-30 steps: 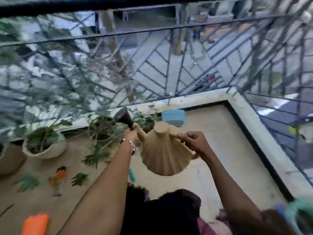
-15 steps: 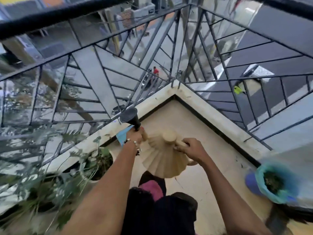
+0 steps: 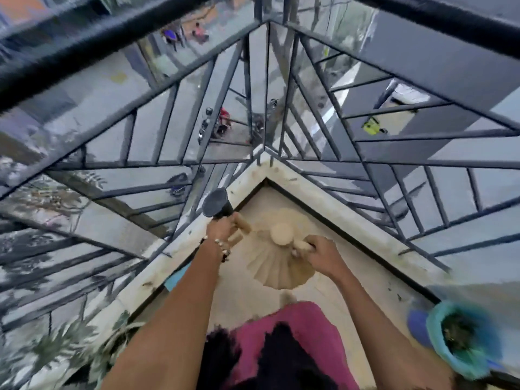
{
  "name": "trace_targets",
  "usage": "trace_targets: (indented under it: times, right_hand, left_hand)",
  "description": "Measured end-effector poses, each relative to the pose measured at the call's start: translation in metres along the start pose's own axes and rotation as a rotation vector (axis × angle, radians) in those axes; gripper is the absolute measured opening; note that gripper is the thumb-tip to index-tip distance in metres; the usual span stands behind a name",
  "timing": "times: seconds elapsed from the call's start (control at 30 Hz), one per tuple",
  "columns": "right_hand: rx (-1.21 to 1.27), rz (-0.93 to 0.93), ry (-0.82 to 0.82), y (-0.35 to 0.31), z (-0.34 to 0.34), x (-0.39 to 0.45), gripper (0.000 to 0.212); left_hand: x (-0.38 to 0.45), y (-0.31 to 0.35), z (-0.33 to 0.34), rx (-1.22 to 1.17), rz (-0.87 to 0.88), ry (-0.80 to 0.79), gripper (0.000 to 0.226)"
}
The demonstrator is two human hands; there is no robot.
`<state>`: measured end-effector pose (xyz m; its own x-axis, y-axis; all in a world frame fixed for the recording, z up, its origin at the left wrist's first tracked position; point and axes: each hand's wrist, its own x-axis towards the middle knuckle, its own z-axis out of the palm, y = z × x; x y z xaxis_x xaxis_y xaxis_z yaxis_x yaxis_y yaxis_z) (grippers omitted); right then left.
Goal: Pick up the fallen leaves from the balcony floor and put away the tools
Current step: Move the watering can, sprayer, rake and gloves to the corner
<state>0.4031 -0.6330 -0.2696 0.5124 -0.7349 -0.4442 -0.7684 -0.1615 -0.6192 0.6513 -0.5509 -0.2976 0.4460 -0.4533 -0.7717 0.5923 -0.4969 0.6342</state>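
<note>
Head view is looking down into a balcony corner where the beige floor [image 3: 332, 229] is meeting a pale curb [image 3: 309, 190] under a dark metal railing [image 3: 180, 97], with a street lying far below. Both hands are carrying a tan watering can [image 3: 281, 266] above that corner, the left hand [image 3: 222, 228] curling round its spout beneath the black rose [image 3: 216, 203] and the right hand [image 3: 319, 253] gripping its handle. A teal pot [image 3: 439, 350] holding dark soil is sitting blurred at lower right, potted foliage [image 3: 70, 344] is smearing at lower left, and no fallen leaves are making themselves out.
</note>
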Motion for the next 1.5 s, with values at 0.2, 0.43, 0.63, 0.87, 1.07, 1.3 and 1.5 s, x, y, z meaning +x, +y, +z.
trace_targets:
  times: [0.2, 0.43, 0.63, 0.87, 1.07, 1.3, 1.5]
  right_hand:
    - [-0.163, -0.004, -0.03, 0.031, -0.013, 0.13, 0.017]
    - [-0.33, -0.056, -0.219, 0.096, 0.022, 0.317, 0.026]
    - [-0.336, -0.041, -0.286, 0.16, 0.091, 0.448, 0.027]
    - [-0.367, -0.084, -0.195, 0.209, 0.164, 0.551, 0.031]
    - [-0.417, -0.05, -0.209, 0.231, 0.192, 0.587, 0.031]
    - [-0.435, -0.007, -0.138, 0.213, 0.177, 0.575, 0.035]
    - [-0.24, -0.051, -0.152, 0.15, 0.124, 0.515, 0.035]
  left_hand:
    - [0.101, 0.022, 0.047, -0.132, -0.144, 0.078, 0.036]
    - [0.243, 0.015, 0.092, -0.282, -0.274, 0.086, 0.048]
    - [0.403, -0.024, 0.096, -0.356, -0.294, 0.111, 0.036]
    - [0.535, -0.058, 0.098, -0.418, -0.283, 0.133, 0.022]
    - [0.58, -0.073, 0.099, -0.463, -0.243, 0.155, 0.022]
    - [0.55, -0.066, 0.101, -0.43, -0.208, 0.173, 0.028]
    - [0.446, -0.021, 0.113, -0.301, -0.226, 0.241, 0.027]
